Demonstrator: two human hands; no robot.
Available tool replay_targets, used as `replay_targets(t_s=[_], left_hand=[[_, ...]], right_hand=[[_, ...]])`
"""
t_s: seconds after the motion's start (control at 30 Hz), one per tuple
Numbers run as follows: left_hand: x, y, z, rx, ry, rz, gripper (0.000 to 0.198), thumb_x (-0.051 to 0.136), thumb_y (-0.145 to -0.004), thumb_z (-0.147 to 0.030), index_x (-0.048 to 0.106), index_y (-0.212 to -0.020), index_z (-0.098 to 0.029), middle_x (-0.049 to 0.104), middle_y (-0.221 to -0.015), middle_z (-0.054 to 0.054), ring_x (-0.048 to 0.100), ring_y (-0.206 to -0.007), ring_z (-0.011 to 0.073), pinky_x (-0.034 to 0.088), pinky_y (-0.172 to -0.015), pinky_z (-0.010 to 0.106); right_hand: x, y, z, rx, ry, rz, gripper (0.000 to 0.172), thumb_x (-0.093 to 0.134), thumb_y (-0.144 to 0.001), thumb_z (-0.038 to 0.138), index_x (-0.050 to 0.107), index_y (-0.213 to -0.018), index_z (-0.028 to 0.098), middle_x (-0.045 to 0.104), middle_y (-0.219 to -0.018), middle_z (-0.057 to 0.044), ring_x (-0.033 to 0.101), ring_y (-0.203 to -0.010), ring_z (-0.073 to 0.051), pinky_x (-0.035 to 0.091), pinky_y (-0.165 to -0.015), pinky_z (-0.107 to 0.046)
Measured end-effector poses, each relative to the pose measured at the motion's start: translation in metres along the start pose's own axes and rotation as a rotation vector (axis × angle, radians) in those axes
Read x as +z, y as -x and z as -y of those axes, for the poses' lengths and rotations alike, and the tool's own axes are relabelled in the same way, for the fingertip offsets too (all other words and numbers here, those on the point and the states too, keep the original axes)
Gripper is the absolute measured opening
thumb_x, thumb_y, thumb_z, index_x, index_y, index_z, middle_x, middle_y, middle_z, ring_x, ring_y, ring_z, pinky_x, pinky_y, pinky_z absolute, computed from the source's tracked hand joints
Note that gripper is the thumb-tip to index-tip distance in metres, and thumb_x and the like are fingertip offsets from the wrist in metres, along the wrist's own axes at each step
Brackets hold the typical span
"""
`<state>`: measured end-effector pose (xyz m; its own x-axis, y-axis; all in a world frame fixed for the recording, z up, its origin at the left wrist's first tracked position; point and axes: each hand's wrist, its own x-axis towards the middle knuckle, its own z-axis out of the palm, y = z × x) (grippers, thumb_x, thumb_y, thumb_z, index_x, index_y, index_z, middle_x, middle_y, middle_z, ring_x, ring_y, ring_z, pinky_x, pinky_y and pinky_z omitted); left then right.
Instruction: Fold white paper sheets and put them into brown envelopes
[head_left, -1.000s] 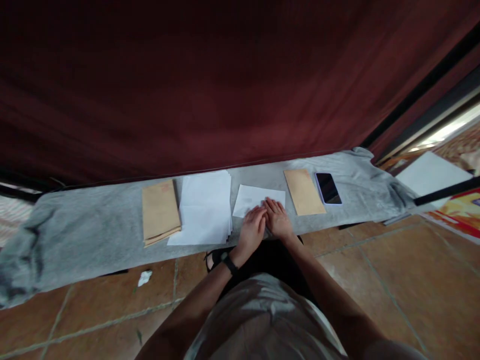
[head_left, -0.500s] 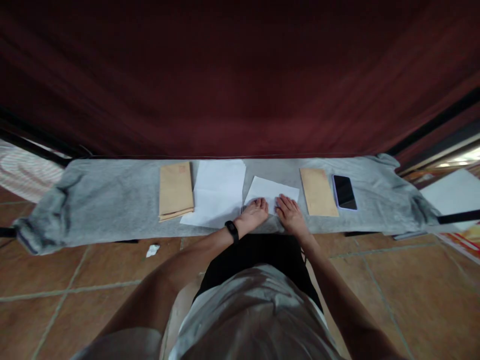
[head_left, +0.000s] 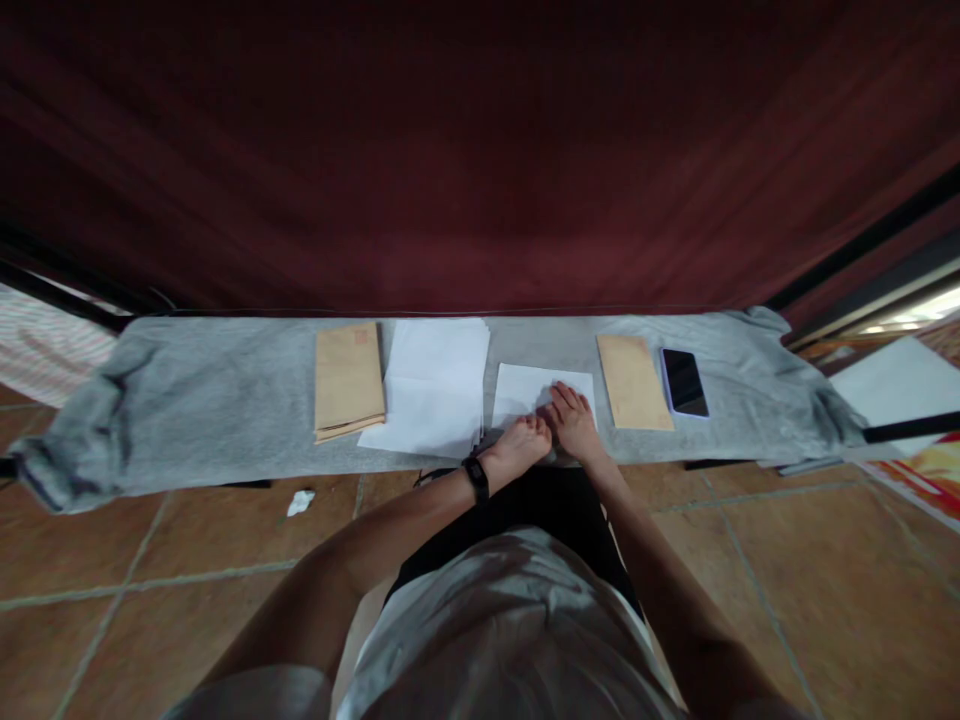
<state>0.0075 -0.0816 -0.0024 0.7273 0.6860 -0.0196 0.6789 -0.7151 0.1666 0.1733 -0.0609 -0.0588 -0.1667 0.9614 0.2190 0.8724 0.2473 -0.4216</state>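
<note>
A folded-looking sheet of white paper [head_left: 517, 385] lies in front of me on the grey cloth. My right hand [head_left: 574, 425] rests flat on its right part, fingers stretched out over the surface. At the near edge of the paper, my left hand [head_left: 525, 442] is closed with its fingers curled, right against my right hand. What those fingers hold, if anything, is hidden. Left of the sheet is a stack of larger white paper [head_left: 435, 385]. A brown envelope [head_left: 636, 382] lies to the right of my right hand.
Several brown envelopes [head_left: 349, 380] are stacked left of the white paper. A phone [head_left: 684, 382] with a purple case lies at the right. The grey cloth [head_left: 217, 400] covers a narrow bench before a dark red curtain [head_left: 480, 200]. A white scrap [head_left: 301, 502] is on the tiled floor.
My left hand has slid right along the near edge of the paper, up to my right hand. The sheet has turned and now lies straighter. My right hand has shifted slightly.
</note>
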Motion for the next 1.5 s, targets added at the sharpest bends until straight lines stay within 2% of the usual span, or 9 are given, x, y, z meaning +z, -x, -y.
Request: replay_targets(t_s=[0.17,0.27,0.37,0.53,0.77,0.9,1.07,1.27,1.5], left_hand=[[0.002,-0.004,0.003,-0.051,-0.051,-0.041,0.041,0.040,-0.094,-0.007,0.059,-0.130,-0.006,0.064,-0.128,0.023,0.060,-0.122,0.0314,0.042,-0.105,0.046],[0.009,-0.015,0.010,-0.093,-0.050,-0.137,0.052,0.038,-0.096,-0.014,0.045,-0.147,-0.005,0.045,-0.154,0.022,0.037,-0.146,0.0324,0.024,-0.120,0.050],[0.020,-0.023,0.019,-0.093,0.002,-0.183,0.057,0.037,-0.099,-0.025,0.036,-0.154,-0.009,0.035,-0.161,0.017,0.026,-0.152,0.0285,0.016,-0.124,0.051],[0.036,-0.025,0.031,-0.150,0.055,-0.187,0.058,0.035,-0.101,-0.034,0.035,-0.154,-0.011,0.034,-0.162,0.015,0.026,-0.152,0.0256,0.017,-0.125,0.049],[0.041,-0.025,0.033,-0.152,0.058,-0.194,0.062,0.040,-0.100,-0.040,0.036,-0.152,-0.006,0.031,-0.162,0.021,0.023,-0.153,0.0284,0.017,-0.125,0.049],[0.042,-0.026,0.032,-0.154,0.046,-0.186,0.062,0.042,-0.099,-0.038,0.038,-0.150,-0.003,0.033,-0.160,0.021,0.023,-0.153,0.0298,0.018,-0.124,0.051],[0.042,-0.025,0.032,-0.165,0.040,-0.181,0.059,0.040,-0.100,-0.039,0.041,-0.150,-0.006,0.034,-0.161,0.019,0.025,-0.152,0.0286,0.018,-0.125,0.052],[0.040,-0.023,0.032,-0.205,0.045,-0.162,0.057,0.034,-0.102,-0.035,0.036,-0.154,-0.011,0.033,-0.163,0.014,0.024,-0.153,0.0243,0.018,-0.126,0.050],[0.039,-0.049,0.030,-0.304,0.019,-0.156,0.055,0.027,-0.103,-0.028,0.036,-0.154,-0.010,0.033,-0.163,0.011,0.021,-0.154,0.0239,0.016,-0.127,0.048]], right_hand=[[0.004,0.008,0.005,0.005,0.085,-0.002,0.050,0.036,-0.102,0.032,0.048,-0.148,0.015,0.042,-0.157,-0.014,0.035,-0.146,-0.030,0.027,-0.119,-0.054],[0.005,0.010,0.007,0.004,0.117,0.014,0.053,0.036,-0.100,0.025,0.043,-0.152,0.015,0.039,-0.159,-0.015,0.033,-0.148,-0.030,0.025,-0.120,-0.055],[0.006,0.009,0.009,0.020,0.144,0.032,0.054,0.036,-0.099,0.024,0.043,-0.152,0.013,0.037,-0.160,-0.016,0.033,-0.148,-0.031,0.024,-0.120,-0.055],[0.005,0.007,0.005,0.032,0.088,0.021,0.051,0.032,-0.101,0.024,0.046,-0.149,0.013,0.041,-0.158,-0.016,0.035,-0.147,-0.029,0.026,-0.120,-0.053],[0.000,-0.015,-0.001,0.025,-0.083,-0.026,0.047,0.031,-0.103,0.025,0.056,-0.140,0.012,0.056,-0.146,-0.016,0.043,-0.143,-0.025,0.035,-0.118,-0.047],[0.000,-0.023,0.000,-0.066,-0.014,0.015,0.044,0.034,-0.103,0.027,0.057,-0.140,0.017,0.051,-0.151,-0.014,0.035,-0.148,-0.027,0.027,-0.120,-0.055],[0.003,-0.018,-0.008,-0.001,0.101,-0.015,0.049,0.037,-0.104,0.037,0.049,-0.147,0.016,0.041,-0.158,-0.017,0.034,-0.147,-0.031,0.027,-0.118,-0.055],[0.009,-0.013,-0.015,0.043,0.195,-0.103,0.051,0.037,-0.104,0.038,0.045,-0.151,0.017,0.040,-0.158,-0.017,0.037,-0.145,-0.032,0.029,-0.116,-0.053],[0.014,-0.014,-0.012,0.089,0.259,-0.070,0.051,0.040,-0.104,0.036,0.043,-0.152,0.018,0.037,-0.161,-0.015,0.033,-0.148,-0.030,0.024,-0.119,-0.051]])
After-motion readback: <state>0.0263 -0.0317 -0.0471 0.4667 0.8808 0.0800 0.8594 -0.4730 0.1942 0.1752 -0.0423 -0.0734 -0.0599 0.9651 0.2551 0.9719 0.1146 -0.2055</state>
